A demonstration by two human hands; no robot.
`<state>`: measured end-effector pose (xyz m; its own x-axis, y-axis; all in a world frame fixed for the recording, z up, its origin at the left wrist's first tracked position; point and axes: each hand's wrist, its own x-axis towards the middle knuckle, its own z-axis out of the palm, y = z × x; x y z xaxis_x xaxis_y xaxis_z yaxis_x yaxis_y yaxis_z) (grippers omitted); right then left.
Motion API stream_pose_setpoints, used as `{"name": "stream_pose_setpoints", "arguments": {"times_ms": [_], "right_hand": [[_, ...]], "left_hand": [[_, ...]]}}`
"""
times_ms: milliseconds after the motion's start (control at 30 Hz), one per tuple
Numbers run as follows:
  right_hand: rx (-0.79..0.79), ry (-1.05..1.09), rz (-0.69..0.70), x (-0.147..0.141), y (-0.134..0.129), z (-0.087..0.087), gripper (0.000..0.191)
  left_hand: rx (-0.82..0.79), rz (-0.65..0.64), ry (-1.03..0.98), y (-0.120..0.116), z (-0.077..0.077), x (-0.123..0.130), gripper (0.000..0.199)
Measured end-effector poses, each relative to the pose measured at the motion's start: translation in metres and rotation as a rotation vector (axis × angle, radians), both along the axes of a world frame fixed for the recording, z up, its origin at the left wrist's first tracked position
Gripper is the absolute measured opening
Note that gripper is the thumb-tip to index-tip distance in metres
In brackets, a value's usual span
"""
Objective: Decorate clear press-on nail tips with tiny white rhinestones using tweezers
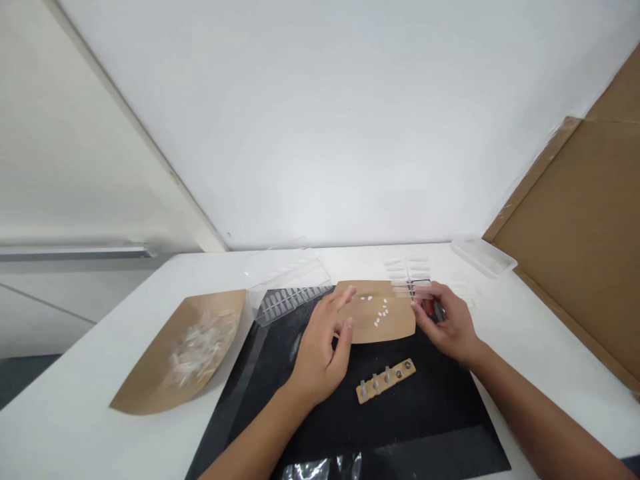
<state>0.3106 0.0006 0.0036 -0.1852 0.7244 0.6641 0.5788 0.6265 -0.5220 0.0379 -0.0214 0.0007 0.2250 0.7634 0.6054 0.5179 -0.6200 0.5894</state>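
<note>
My right hand (446, 321) pinches a clear comb-like strip of false nail tips (409, 268) at its near end, above the right edge of a brown paper sheet (357, 327). Something red and dark (430, 307) shows by its fingers; I cannot tell whether it is held. Several small white oval pieces (384, 312) lie scattered on the sheet. My left hand (324, 343) is open, fingers apart, over the sheet's left edge. Closer to me, a small wooden stand (385, 381) carries clear nail tips upright on three spots, with bare metal spots at its right end.
A black mat (320, 427) covers the middle of the white table (70, 413). At left, another brown sheet (145, 393) bears a heap of clear plastic pieces (200, 350). A clear case (295, 293) with nail tips lies behind. A translucent tray (483, 257) stands near a cardboard panel (575, 253).
</note>
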Motion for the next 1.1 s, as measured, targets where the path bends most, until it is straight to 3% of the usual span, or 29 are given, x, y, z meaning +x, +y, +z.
{"name": "stream_pose_setpoints", "arguments": {"times_ms": [200, 367, 567, 733, 933, 1100], "right_hand": [[-0.121, 0.083, 0.239, -0.024, -0.025, -0.003, 0.032], [-0.140, 0.090, 0.306, -0.028, -0.030, -0.003, 0.038], [-0.089, 0.017, 0.299, -0.029, -0.029, -0.002, 0.038], [-0.030, -0.065, 0.251, -0.024, -0.024, -0.004, 0.037], [-0.191, -0.006, 0.313, -0.026, -0.025, 0.002, 0.048], [-0.264, 0.117, 0.431, -0.027, -0.030, 0.009, 0.068]], "left_hand": [[-0.178, -0.172, -0.217, -0.008, 0.001, 0.007, 0.037], [-0.304, -0.254, -0.308, -0.011, -0.005, 0.014, 0.029], [-0.282, -0.093, -0.233, -0.012, -0.006, 0.018, 0.023], [-0.287, -0.084, -0.194, -0.011, -0.004, 0.017, 0.024], [-0.259, -0.036, -0.226, -0.010, -0.006, 0.018, 0.022], [-0.420, -0.032, -0.342, -0.010, -0.003, 0.019, 0.026]]}}
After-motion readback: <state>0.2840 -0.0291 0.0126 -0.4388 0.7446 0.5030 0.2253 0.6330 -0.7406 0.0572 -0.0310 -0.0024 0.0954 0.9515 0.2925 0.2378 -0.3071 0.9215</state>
